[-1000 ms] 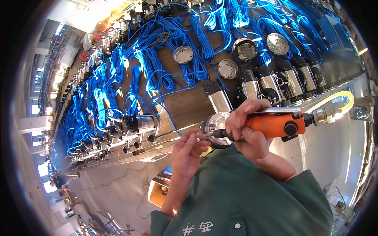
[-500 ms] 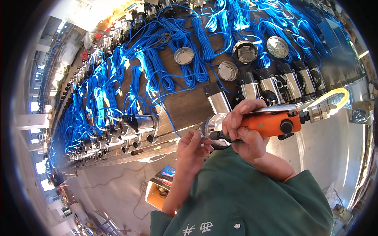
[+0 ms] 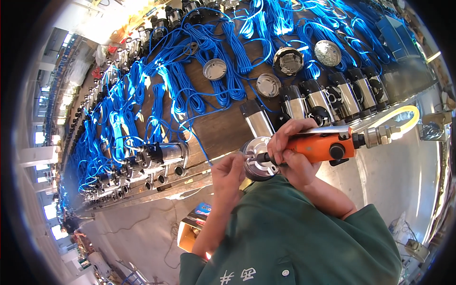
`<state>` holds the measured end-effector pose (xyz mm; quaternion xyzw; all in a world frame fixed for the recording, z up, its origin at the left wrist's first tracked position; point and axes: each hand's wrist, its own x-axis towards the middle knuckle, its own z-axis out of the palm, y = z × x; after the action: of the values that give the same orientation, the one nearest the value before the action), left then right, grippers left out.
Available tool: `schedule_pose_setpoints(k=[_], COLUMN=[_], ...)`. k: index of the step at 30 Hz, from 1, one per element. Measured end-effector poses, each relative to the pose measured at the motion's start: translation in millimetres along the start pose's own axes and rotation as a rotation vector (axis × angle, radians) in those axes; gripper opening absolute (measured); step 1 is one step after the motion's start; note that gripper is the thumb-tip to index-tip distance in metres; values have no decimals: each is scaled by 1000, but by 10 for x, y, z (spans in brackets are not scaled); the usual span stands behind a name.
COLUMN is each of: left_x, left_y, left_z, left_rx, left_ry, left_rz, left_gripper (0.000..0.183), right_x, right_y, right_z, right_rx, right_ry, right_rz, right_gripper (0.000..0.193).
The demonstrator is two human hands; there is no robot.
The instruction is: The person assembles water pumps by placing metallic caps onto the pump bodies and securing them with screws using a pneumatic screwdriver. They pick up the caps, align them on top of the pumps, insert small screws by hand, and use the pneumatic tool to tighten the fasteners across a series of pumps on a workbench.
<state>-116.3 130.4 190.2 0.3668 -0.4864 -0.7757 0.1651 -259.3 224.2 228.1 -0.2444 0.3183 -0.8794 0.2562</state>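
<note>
My right hand [image 3: 295, 164] is wrapped round an orange air screwdriver [image 3: 317, 148], which lies level with its dark bit pointing left. The bit's tip is over the face of a round silver metal housing [image 3: 260, 171] with a dark rim, close in front of my body; I cannot tell whether they touch. Just left of that housing, my left hand [image 3: 227, 175] is closed, thumb and fingertips pinched together beside the rim. What it pinches, if anything, is hidden. A yellow air hose [image 3: 409, 114] curves away from the tool's metal coupling [image 3: 380, 136].
Behind the hands, steel motor cylinders [image 3: 346, 97] stand along the bench [image 3: 223, 127]. Coiled blue cables [image 3: 178, 88] and round metal covers [image 3: 268, 85] lie beyond. More silver pump bodies [image 3: 166, 152] line the left edge. An open cardboard box [image 3: 187, 235] sits below my left forearm.
My left hand has drawn back slightly from the bit, its fingers now more curled together. The screwdriver has shifted a little left, its tip now over the housing's face.
</note>
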Motion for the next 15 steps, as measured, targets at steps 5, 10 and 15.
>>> schedule_pose_setpoints(k=[5, 10, 15], left_x=[23, 34, 70], left_y=[-32, -46, -232], left_z=[-15, -129, -459], left_rx=[151, -415, -502], left_ry=[32, 178, 44], left_rz=[56, -5, 11], left_gripper=[17, 22, 30], right_x=[-38, -15, 16], right_y=[126, 146, 156], right_z=[-73, -36, 45], right_rx=[-61, -146, -319], right_ry=[73, -11, -156], right_rz=[105, 102, 49], right_gripper=[41, 38, 36])
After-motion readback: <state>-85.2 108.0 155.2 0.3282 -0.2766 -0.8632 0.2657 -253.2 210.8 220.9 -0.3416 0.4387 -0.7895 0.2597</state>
